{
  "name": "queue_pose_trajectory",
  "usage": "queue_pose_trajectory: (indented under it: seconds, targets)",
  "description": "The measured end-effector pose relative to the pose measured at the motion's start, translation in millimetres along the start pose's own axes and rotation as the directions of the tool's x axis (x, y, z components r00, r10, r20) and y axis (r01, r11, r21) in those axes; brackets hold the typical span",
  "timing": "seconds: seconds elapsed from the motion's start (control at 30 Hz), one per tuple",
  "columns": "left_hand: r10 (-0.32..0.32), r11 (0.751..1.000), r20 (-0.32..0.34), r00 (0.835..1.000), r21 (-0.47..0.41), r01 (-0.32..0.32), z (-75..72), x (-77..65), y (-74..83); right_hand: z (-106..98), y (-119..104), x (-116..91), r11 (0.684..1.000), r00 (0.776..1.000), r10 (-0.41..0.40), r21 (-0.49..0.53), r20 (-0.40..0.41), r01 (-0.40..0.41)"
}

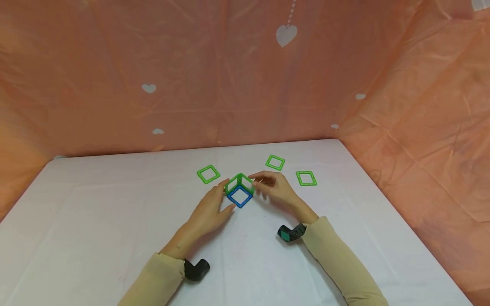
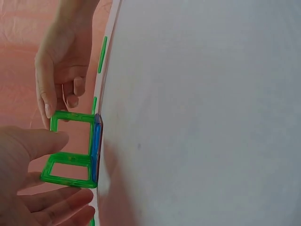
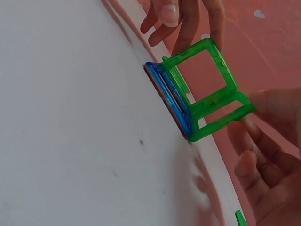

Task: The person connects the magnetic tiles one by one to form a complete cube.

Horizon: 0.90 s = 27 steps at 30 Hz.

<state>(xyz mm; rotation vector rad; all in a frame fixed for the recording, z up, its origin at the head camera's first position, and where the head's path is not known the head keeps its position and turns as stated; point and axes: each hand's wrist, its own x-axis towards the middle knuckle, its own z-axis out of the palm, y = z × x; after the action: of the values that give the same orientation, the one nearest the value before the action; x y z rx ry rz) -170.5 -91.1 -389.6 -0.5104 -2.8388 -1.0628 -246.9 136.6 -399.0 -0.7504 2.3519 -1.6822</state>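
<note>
Green frames (image 2: 75, 157) upright on blue frame (image 2: 97, 146)

Glossy green frames (image 3: 213, 100) (plastic, apparently)

The head view looks forward and down from above and behind the left fingers (image 1: 220, 187) and right fingers (image 1: 264, 174), the farthest off, taking in table (image 1: 115, 233) and backdrop (image 1: 191, 63). The left wrist view, low and close behind the left fingers, turned sideways, faces past them to the right fingers; the right wrist view, likewise near and tilted, faces the left ones. All share the joined squares (image 3: 225, 73) between the fingers.
</note>
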Motion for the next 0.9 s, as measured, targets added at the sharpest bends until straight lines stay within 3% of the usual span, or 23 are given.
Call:
queue_pose_trajectory:
  seconds: [0.3,0.47,0.6,0.9]
  targets:
    - [0.017,0.999,-0.066,0.998,-0.038,-0.019,0.0,1.2,1.8,3,-28,-5,1.0,1.0,-0.007,-0.029,-0.009,0.007]
    - [0.018,0.998,-0.11,0.994,-0.064,-0.026,0.6,3.6,2.1,4,-32,-5,1.0,0.999,-0.001,-0.02,-0.037,0.0]
    - [0.035,0.997,-0.133,0.99,-0.062,-0.043,1.2,4.9,1.8,4,-30,-5,1.0,0.999,0.008,-0.016,-0.047,-0.009]
    - [0.036,0.994,-0.138,0.99,-0.095,-0.049,1.7,5.3,1.4,4,2,5,1.0,0.997,0.014,-0.023,-0.076,-0.016]
